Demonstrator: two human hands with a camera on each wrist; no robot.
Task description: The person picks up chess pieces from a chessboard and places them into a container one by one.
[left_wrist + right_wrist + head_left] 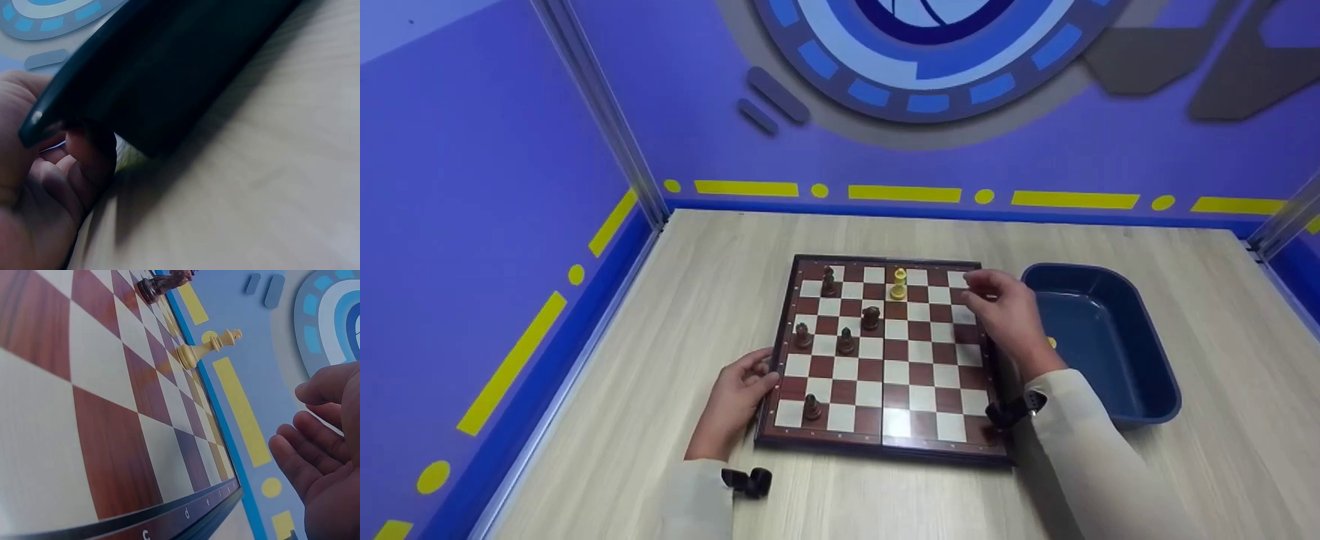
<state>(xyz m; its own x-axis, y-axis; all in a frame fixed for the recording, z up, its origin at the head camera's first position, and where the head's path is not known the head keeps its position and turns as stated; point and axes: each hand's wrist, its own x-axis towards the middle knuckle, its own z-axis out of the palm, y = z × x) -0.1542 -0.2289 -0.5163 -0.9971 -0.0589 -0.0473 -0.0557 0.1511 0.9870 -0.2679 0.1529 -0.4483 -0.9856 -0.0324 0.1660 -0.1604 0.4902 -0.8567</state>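
Note:
A brown and white chessboard (907, 375) lies on the table. My left hand (739, 397) is at its left edge; in the left wrist view a finger (87, 149) curls under the dark rim and the hand (34, 185) grips it. My right hand (1009, 311) hovers over the right edge near the far corner, with nothing between its loosely bent fingers (292, 455). A cream king (898, 285) stands on the far row. Several dark chess pieces stand on the left half, among them a piece near the far left (829, 282) and one near the front (811, 407).
A deep blue bin (1159, 367) stands right of the board, partly behind my right forearm. Inside it a small yellow thing (1051, 343) shows beside my wrist, mostly hidden. Blue printed walls (720, 150) bound the wooden table (660, 315) at the back and left.

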